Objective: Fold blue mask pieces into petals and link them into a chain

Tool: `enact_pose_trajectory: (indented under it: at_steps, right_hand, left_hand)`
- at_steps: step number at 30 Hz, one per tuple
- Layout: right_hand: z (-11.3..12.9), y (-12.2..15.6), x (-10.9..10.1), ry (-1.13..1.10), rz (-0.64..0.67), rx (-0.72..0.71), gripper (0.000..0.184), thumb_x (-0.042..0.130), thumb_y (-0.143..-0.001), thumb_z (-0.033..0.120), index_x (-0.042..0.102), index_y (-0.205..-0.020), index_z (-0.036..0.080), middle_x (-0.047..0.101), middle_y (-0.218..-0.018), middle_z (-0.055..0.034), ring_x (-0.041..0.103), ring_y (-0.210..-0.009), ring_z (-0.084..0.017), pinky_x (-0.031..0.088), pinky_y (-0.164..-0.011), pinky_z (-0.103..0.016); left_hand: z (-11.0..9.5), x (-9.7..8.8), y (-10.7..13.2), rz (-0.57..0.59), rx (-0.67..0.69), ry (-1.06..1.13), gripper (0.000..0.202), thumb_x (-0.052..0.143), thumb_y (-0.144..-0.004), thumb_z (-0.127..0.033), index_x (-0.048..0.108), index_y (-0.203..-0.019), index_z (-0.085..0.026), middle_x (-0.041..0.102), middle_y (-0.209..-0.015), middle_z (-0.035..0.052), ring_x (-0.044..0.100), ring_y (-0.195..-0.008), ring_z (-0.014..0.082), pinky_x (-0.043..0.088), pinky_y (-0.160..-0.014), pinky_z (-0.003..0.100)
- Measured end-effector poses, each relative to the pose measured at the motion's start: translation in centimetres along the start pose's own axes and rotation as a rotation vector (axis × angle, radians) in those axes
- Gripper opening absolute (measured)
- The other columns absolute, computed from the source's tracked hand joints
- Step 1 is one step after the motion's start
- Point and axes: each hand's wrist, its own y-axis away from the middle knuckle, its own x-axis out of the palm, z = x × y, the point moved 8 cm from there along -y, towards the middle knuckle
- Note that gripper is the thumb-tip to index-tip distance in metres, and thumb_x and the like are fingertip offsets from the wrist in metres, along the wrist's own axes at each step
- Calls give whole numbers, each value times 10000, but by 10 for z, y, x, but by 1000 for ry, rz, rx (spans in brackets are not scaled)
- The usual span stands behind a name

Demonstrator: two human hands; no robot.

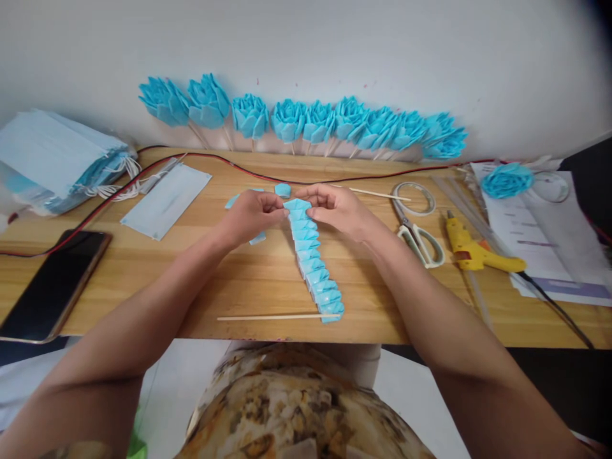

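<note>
A strip of overlapping folded blue petals [313,261] runs down the wooden table toward me. My left hand [253,215] pinches the left side of its far end, and my right hand [335,207] pinches the right side of that same end. Across the strip's near end lies a thin wooden stick [268,317], pointing left. Just beyond the strip is a loose blue petal piece [282,190]. More blue pieces lie partly hidden under and around my left hand.
Blue fabric flowers [251,116] on sticks lean along the wall. To the right are scissors [421,241], a tape roll [418,197], a yellow glue gun [471,245] and papers [530,236]. Leftward lie a phone [55,284], a flat mask [167,199] and a mask stack [62,159]. A red-black cable [287,181] crosses behind.
</note>
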Motion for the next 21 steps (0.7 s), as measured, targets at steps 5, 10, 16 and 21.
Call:
enact_pose_trajectory:
  at_steps: [5,10,16,21]
  right_hand:
    - [-3,-1,1,19,20,14,371,657,-732,208,665,-1102,183,726,-886,-29,642,-767,-151,515,-685,-280]
    - [-5,-1,-16,172,-15,4,434,609,-748,186,639,-1180,167,692,-883,-23,618,-750,-144,496,-674,-275]
    - [-12,-1,-31,479,-66,14,488,577,-768,149,638,-1251,174,724,-954,-52,645,-795,-184,507,-744,-328]
    - [-20,-5,-32,362,-100,1,441,577,-859,277,605,-1279,145,750,-1021,-88,697,-893,-212,539,-811,-353]
  left_hand:
    - [0,2,-1,17,52,-89,217,637,-749,-362,630,-659,-164,460,-547,-39,366,-529,98,250,-535,254]
    - [-6,-8,1,-45,81,0,318,613,-818,-384,736,-984,-143,540,-582,-21,437,-527,105,306,-515,232]
    - [-5,-24,2,-210,23,85,338,570,-860,-326,732,-1085,-132,573,-626,-15,468,-524,93,364,-501,199]
    - [-4,-35,0,-345,88,81,269,572,-866,-285,745,-1011,-138,564,-595,-26,461,-523,88,355,-520,205]
